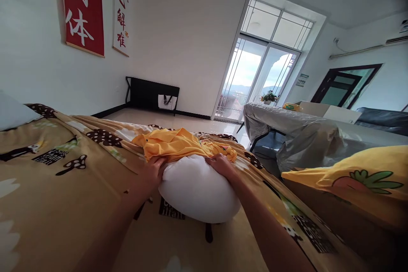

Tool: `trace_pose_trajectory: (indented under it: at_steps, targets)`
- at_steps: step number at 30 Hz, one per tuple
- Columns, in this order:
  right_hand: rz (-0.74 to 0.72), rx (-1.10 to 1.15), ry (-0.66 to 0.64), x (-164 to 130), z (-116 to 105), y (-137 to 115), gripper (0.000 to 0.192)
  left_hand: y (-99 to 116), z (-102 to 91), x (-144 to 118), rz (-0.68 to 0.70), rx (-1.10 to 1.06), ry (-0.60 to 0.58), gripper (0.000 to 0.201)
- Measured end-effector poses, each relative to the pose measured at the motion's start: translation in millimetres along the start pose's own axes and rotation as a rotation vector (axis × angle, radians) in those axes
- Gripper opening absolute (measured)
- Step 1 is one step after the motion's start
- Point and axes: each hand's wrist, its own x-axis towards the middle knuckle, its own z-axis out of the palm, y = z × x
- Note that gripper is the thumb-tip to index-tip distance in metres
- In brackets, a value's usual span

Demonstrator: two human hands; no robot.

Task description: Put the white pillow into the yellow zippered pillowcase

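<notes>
We had both hands at the white pillow [199,191], which lay on the patterned blanket [70,191], in front of its far edge. Our left hand [156,172] touched the pillow's left side, where the yellow cloth [172,142] met it; the fingertips were partly hidden, so we could not tell if they closed on the cloth. Our right hand [223,165] lay over the pillow's right upper side, with fingers near the same cloth; we could not tell how firmly it gripped. The cloth was bunched between the pillow and the blanket's far edge. To the right, beside the blanket's right edge, we saw a yellow cushion [357,163] with a carrot print, and beyond it a table [270,112] under clear plastic.
</notes>
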Motion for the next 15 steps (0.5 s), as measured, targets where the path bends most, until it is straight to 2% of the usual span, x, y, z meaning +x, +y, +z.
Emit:
trace_pose_trajectory:
  at_steps: [5,8,11,15]
  targets:
    - [0.005,-0.055,0.028,-7.2,0.8,-9.1,0.042,-0.7,12.9,-4.0,0.065,0.040,0.081,0.035]
    - [0.001,-0.072,0.020,-9.0,0.9,-16.5,0.043,-0.1,17.2,-7.6,0.013,0.037,0.103,0.035]
    - [-0.003,-0.085,0.026,-13.6,3.9,-25.9,0.044,-4.2,20.0,-10.1,-0.062,0.030,0.031,0.038]
    - [-0.065,-0.143,0.117,-24.9,10.9,-39.4,0.042,-9.8,20.9,-13.4,-0.160,0.064,-0.077,0.032]
